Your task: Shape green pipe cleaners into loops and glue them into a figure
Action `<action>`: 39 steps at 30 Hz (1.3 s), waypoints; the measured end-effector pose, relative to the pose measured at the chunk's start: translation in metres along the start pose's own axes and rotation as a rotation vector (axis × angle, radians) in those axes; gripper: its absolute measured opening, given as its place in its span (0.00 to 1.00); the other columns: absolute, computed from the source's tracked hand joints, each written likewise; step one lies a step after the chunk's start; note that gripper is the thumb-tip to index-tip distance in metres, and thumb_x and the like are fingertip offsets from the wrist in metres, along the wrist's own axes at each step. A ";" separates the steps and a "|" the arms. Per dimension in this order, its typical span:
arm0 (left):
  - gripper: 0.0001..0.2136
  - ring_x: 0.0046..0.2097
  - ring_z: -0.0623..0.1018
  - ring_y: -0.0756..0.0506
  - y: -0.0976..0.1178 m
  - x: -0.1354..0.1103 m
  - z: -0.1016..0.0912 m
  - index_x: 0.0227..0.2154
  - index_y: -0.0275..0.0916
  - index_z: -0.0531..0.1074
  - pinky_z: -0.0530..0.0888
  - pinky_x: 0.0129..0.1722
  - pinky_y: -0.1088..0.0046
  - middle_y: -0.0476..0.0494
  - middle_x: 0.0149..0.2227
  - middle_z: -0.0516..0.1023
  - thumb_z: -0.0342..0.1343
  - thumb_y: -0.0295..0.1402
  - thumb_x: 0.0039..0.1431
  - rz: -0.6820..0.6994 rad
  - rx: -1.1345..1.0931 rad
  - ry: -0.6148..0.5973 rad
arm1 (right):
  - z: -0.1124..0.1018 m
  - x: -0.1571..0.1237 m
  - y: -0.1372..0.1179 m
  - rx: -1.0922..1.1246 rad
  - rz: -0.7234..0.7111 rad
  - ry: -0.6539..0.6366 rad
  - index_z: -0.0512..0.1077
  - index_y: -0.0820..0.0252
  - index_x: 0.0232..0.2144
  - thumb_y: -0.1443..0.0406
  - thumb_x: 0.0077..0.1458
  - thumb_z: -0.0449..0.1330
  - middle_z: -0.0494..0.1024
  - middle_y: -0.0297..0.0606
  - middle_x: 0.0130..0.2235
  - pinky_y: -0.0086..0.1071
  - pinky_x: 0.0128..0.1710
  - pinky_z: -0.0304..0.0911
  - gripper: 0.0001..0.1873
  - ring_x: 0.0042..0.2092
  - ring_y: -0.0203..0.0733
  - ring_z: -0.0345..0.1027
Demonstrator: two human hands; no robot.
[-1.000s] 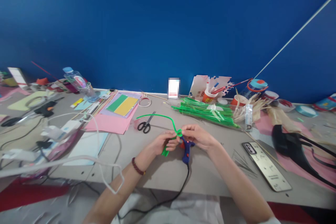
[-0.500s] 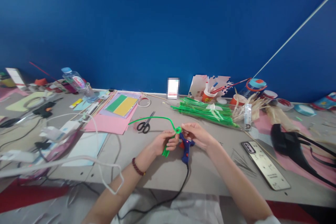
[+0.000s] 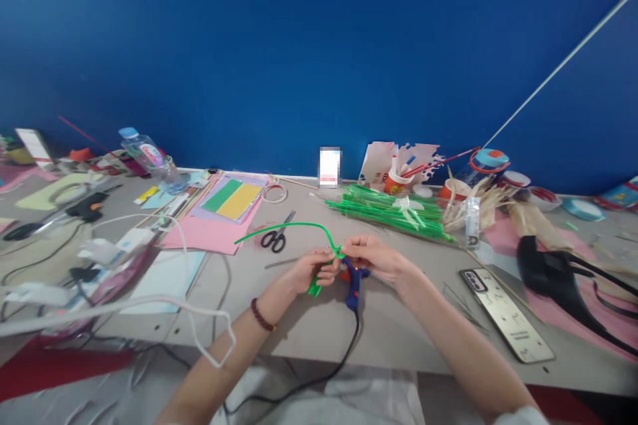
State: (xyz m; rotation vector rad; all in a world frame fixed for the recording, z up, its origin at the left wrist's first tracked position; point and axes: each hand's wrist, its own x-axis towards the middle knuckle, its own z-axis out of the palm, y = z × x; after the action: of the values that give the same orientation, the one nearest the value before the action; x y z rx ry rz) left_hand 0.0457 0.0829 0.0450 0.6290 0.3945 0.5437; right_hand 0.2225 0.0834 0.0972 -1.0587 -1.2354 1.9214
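Green pipe cleaners [image 3: 299, 224] are held between my two hands above the middle of the table. My left hand [image 3: 316, 268] is closed around them, with their short bundled ends poking out below the fingers and one long strand arching away to the left. The fingertips of my right hand [image 3: 366, 254] pinch the twisted upper part, which they partly hide. Just under my right hand lies a blue glue gun [image 3: 354, 287], its small red light lit and its black cord running toward me. Black-handled scissors [image 3: 276, 237] lie beyond my left hand.
A heap of green pipe cleaners [image 3: 389, 211] lies behind my hands. On the right are a phone [image 3: 507, 315] and a black strapped object [image 3: 553, 279]. Coloured sheets [image 3: 232, 202], a tape roll [image 3: 274, 193] and white cables [image 3: 184, 305] are on the left.
My right fingers have moved slightly left and closed over the small green loop that showed between the hands. The long strand's free end has shifted a little left and down.
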 end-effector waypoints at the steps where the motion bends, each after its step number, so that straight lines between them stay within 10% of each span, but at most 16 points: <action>1: 0.10 0.17 0.49 0.58 0.000 -0.001 0.001 0.21 0.32 0.64 0.48 0.15 0.83 0.56 0.17 0.50 0.57 0.32 0.50 0.009 0.010 0.007 | 0.001 -0.001 0.000 0.009 -0.013 0.005 0.70 0.65 0.19 0.57 0.38 0.68 0.66 0.29 0.17 0.27 0.19 0.37 0.17 0.20 0.27 0.48; 9: 0.10 0.17 0.51 0.58 0.002 -0.002 -0.001 0.21 0.31 0.66 0.49 0.14 0.83 0.56 0.16 0.51 0.58 0.33 0.50 0.024 0.006 0.003 | 0.003 0.000 0.005 -0.014 -0.074 0.066 0.70 0.64 0.19 0.52 0.40 0.66 0.63 0.27 0.16 0.26 0.19 0.38 0.19 0.19 0.27 0.47; 18: 0.10 0.18 0.62 0.56 0.006 0.002 0.001 0.30 0.32 0.73 0.58 0.16 0.81 0.51 0.19 0.63 0.58 0.35 0.51 0.310 0.101 0.285 | -0.014 -0.013 0.022 -0.645 -0.288 0.589 0.74 0.62 0.26 0.52 0.50 0.55 0.69 0.33 0.22 0.27 0.24 0.54 0.19 0.24 0.34 0.60; 26: 0.09 0.21 0.68 0.55 0.010 0.004 0.002 0.28 0.32 0.75 0.64 0.21 0.80 0.47 0.23 0.71 0.60 0.35 0.49 0.430 0.164 0.518 | 0.014 -0.035 0.070 -1.388 0.210 0.594 0.71 0.60 0.14 0.42 0.52 0.46 0.75 0.44 0.20 0.30 0.24 0.53 0.33 0.26 0.44 0.70; 33: 0.13 0.21 0.70 0.55 0.010 0.010 -0.008 0.30 0.32 0.75 0.66 0.19 0.81 0.48 0.21 0.72 0.64 0.35 0.42 0.392 0.055 0.627 | 0.010 -0.027 0.081 -1.255 0.119 0.656 0.63 0.58 0.09 0.45 0.50 0.52 0.72 0.42 0.16 0.31 0.22 0.50 0.30 0.22 0.44 0.68; 39: 0.13 0.19 0.65 0.56 0.014 0.001 0.001 0.30 0.32 0.74 0.60 0.16 0.81 0.49 0.22 0.69 0.62 0.37 0.46 0.442 0.162 0.576 | -0.006 -0.030 0.095 -0.654 0.050 0.654 0.59 0.56 0.05 0.49 0.46 0.59 0.62 0.34 0.07 0.30 0.16 0.47 0.27 0.14 0.36 0.58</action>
State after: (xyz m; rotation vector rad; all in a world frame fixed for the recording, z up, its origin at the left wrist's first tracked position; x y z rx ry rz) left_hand 0.0423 0.0929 0.0549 0.7150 0.8563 1.1319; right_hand 0.2357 0.0255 0.0173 -1.8660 -1.4512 1.0299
